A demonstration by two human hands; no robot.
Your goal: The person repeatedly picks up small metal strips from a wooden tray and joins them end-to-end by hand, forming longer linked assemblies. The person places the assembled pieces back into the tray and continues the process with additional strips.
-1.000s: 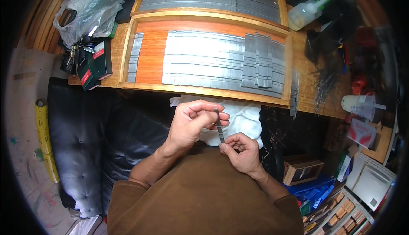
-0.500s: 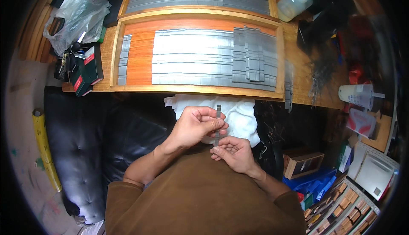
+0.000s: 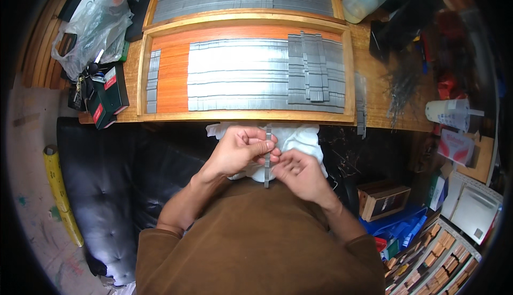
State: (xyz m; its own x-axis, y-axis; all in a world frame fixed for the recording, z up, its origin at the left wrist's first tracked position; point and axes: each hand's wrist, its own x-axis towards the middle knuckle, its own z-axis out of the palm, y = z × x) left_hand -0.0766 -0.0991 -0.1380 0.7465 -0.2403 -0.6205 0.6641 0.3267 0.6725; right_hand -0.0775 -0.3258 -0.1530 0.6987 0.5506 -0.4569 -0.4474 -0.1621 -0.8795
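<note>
A narrow grey metal strip with crosswise marks [image 3: 266, 178] stands nearly upright between my hands, in front of my brown shirt. My left hand [image 3: 235, 148] is closed on it, pinching it between thumb and fingers near its upper part. Just to the right is my right hand [image 3: 303, 176], its bent fingers close beside the strip. Motion smears those fingers, so whether they touch it is unclear. A white cloth [image 3: 299, 139] lies behind the hands.
Ahead on the wooden bench, a wood-framed tray [image 3: 246, 116] holds rows of grey strips; a second tray [image 3: 243, 13] sits behind it. Boxes and a plastic bag [image 3: 96, 33] crowd the left. A squeeze bottle [image 3: 366, 0] and a cup [image 3: 448, 113] are at right.
My right hand has let go of the strip's lower end and moved up and right. The left hand still holds the strip, slightly higher and farther left in view.
</note>
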